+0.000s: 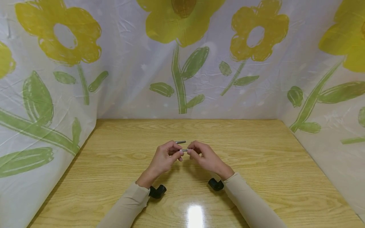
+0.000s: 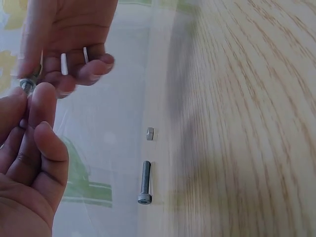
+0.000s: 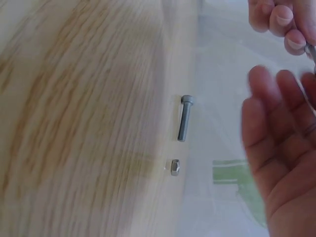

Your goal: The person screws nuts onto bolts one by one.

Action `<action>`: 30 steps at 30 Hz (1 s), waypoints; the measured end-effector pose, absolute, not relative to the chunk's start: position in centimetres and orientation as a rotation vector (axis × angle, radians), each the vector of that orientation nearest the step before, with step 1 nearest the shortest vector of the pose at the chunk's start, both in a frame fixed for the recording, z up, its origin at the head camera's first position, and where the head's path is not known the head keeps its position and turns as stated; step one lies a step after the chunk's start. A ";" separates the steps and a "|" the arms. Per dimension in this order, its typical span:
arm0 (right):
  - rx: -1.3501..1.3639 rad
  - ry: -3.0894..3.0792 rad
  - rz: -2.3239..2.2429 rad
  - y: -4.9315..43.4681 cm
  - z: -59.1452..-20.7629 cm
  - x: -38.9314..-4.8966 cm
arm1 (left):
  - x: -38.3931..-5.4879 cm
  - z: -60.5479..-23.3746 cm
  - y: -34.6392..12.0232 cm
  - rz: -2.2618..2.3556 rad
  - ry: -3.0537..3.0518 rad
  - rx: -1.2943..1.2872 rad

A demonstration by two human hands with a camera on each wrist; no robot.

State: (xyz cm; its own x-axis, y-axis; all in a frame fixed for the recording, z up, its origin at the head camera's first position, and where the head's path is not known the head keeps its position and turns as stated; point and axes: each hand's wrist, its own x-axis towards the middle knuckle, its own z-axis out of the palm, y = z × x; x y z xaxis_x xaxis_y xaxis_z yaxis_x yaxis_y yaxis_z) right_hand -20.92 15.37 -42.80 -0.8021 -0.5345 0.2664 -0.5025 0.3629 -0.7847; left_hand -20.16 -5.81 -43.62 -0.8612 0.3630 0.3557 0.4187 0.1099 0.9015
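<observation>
Fingers (image 1: pixel 173 144) of left hand (image 1: pixel 165 156) and right hand (image 1: pixel 206 155) pinch a bolt (image 1: pixel 184 150) at opposite ends — presumably for alignment (second bolt (image 2: pixel 145 183), nut (image 2: pixel 150 134) off its tip, on worktop (image 1: pixel 128 136)).

Metal bolt (image 1: pixel 184 150), glossy (smooth-looking) wooden table (image 1: pixel 251 145)

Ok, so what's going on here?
A person's left hand and right hand pinch opposite ends of a silver metal bolt above a yellowish wooden table. Its ends are partly hidden, so I can't tell whether anything is threaded on. A grey metal socket-head bolt and a small silver hexagonal nut lie apart on the table, untouched.
</observation>
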 end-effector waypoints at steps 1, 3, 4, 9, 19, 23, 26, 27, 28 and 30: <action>-0.978 2.568 -1.451 15.4 -42.8 -21.0 | -20.2 -43.6 -5.8 -1.892 -2.303 -0.821; -0.965 2.567 -1.445 15.4 -42.9 -21.0 | -20.2 -43.7 -5.7 -1.889 -2.300 -0.828; -0.951 2.572 -1.439 15.4 -42.9 -21.0 | -20.2 -43.7 -5.7 -1.887 -2.301 -0.830; -0.886 2.590 -1.453 15.4 -42.9 -20.9 | -20.1 -43.6 -5.7 -1.897 -2.334 -0.783; -0.965 2.609 -1.413 15.5 -42.9 -21.1 | -18.7 -41.0 -5.5 -1.857 -2.374 -0.792; -0.912 2.611 -1.416 15.5 -42.8 -21.0 | -18.2 -40.2 -5.5 -1.874 -2.367 -0.798; -0.905 2.585 -1.461 15.5 -42.6 -20.9 | -18.2 -40.3 -5.5 -1.879 -2.358 -0.790; -0.913 2.577 -1.471 15.5 -42.6 -20.9 | -18.3 -40.3 -5.5 -1.881 -2.358 -0.791; -0.926 2.570 -1.479 15.4 -42.5 -20.9 | -18.3 -40.3 -5.5 -1.878 -2.361 -0.792; -0.959 2.576 -1.467 15.4 -42.6 -20.9 | -18.3 -40.4 -5.6 -1.865 -2.367 -0.800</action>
State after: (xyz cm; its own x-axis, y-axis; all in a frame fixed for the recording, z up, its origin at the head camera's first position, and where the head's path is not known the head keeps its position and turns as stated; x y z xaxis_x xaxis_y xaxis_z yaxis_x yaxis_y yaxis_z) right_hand -20.93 15.45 -42.60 -0.8103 -0.5208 0.2687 -0.4967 0.3671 -0.7864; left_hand -18.33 -5.57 -40.44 -0.8681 0.3755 0.3246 0.4034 0.1527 0.9022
